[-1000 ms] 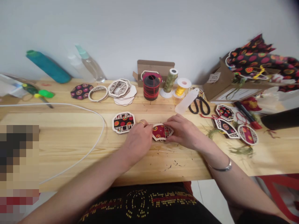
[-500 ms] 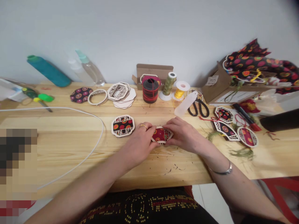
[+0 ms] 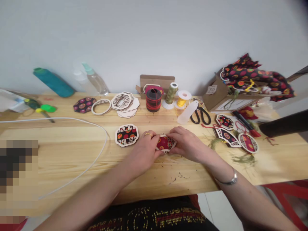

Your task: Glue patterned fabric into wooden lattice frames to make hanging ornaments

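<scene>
1. The step in hand looks like a two-handed hold on a small fan-shaped piece (image 3: 164,143), perhaps to press or line up its pale frame over the red patterned cloth; which of these, I cannot tell.
2. The piece is at the middle of the desk (image 3: 72,163), to the right of a framed patterned piece (image 3: 126,135) that lies flat, apart from it.
3. The left hand (image 3: 143,150) is closed on the left end, its thumb at the near edge and its fingers at the far edge. The right hand (image 3: 187,144) pinches the right end in much the same way.
4. In my judgement, any move from here calls for even pressure from both sides, with the fingers clear of the small loops on the far and near edges, so that frame and cloth do not slip apart.
5. Both ends of the piece are covered by fingers, and its underside is out of sight; whether it touches the desk or is slightly raised is unclear.
6. At the far right, the blades of the scissors (image 3: 203,116) are partly hidden behind a whitish, translucent object (image 3: 187,112) whose use is hard to make out.
7. The near left edge is masked by pixel blocks, so whatever is there cannot be read.
</scene>
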Demonstrator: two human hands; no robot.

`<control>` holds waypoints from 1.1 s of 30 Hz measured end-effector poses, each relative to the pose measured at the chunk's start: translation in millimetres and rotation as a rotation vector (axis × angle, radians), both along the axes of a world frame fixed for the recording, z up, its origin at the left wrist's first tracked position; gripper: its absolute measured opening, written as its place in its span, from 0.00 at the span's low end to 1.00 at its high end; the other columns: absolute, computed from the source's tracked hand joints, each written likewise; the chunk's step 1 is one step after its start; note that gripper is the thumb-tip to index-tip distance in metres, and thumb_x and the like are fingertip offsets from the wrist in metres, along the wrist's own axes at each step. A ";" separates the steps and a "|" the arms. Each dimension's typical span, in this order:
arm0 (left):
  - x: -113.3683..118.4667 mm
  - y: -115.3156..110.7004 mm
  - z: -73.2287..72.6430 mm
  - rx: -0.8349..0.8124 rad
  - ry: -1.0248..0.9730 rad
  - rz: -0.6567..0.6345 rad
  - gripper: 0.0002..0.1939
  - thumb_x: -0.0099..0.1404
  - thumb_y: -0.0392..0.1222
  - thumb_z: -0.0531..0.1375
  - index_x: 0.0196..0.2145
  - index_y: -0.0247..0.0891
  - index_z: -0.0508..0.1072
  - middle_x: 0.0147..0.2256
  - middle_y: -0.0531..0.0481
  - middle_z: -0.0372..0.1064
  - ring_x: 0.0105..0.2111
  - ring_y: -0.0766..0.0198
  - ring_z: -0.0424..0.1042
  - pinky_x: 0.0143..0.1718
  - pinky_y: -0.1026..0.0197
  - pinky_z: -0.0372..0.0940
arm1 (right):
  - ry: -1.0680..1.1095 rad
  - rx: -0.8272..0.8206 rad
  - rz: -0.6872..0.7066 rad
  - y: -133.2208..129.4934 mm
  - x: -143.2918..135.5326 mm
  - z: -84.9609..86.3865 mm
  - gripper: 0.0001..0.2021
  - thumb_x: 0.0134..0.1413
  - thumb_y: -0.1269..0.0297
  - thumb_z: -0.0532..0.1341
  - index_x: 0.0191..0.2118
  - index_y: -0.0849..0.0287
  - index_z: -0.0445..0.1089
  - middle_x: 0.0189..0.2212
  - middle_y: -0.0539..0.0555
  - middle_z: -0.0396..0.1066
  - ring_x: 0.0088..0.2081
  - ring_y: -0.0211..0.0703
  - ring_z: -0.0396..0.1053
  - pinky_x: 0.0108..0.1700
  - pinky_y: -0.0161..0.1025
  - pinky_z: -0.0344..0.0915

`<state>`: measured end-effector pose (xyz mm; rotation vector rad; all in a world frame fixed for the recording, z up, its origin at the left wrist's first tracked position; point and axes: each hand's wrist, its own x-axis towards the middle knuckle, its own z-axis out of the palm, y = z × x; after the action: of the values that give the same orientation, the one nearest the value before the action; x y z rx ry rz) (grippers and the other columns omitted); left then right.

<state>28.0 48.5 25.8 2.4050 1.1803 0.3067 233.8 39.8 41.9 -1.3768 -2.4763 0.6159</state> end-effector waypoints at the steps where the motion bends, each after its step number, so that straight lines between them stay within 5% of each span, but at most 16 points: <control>1: 0.2 0.5 -0.1 -0.004 0.000 0.002 0.16 0.60 0.40 0.63 0.46 0.34 0.69 0.45 0.42 0.65 0.45 0.54 0.65 0.49 0.51 0.63 | -0.004 -0.001 -0.005 -0.1 -0.7 0.3 0.24 0.46 0.63 0.70 0.51 0.58 0.69 0.42 0.57 0.69 0.44 0.49 0.65 0.46 0.45 0.64; 11: 4.9 1.2 9.1 -0.029 0.094 0.026 0.16 0.59 0.40 0.63 0.44 0.34 0.69 0.44 0.42 0.66 0.45 0.52 0.66 0.48 0.51 0.63 | 0.059 -0.052 -0.099 -8.0 -5.9 3.6 0.23 0.45 0.67 0.68 0.50 0.60 0.67 0.44 0.59 0.68 0.47 0.50 0.66 0.50 0.49 0.65; 16: 4.8 1.2 8.3 -0.016 0.077 0.045 0.14 0.60 0.40 0.62 0.44 0.36 0.69 0.45 0.43 0.66 0.45 0.53 0.66 0.48 0.51 0.63 | 0.187 -0.063 -0.226 -19.3 -4.7 -6.6 0.38 0.43 0.61 0.70 0.60 0.58 0.57 0.51 0.62 0.66 0.52 0.53 0.65 0.54 0.54 0.64; 21: 5.2 1.7 7.7 -0.038 0.066 0.044 0.18 0.59 0.40 0.63 0.46 0.33 0.68 0.44 0.40 0.66 0.46 0.51 0.66 0.48 0.51 0.63 | 0.269 0.059 -0.388 -34.1 -5.4 -20.1 0.31 0.48 0.63 0.68 0.58 0.56 0.60 0.54 0.63 0.64 0.56 0.54 0.63 0.57 0.57 0.61; 33: 3.9 -2.4 17.9 -0.060 0.030 0.076 0.22 0.58 0.43 0.65 0.49 0.35 0.66 0.48 0.40 0.65 0.49 0.52 0.65 0.50 0.51 0.61 | 0.428 0.215 -0.483 -42.7 -5.9 -26.7 0.17 0.56 0.58 0.61 0.51 0.55 0.67 0.50 0.62 0.68 0.52 0.53 0.67 0.52 0.54 0.67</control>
<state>31.9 46.1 43.7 2.3247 1.2776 0.2559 228.0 -2.9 15.2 -1.4946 -1.7384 0.4560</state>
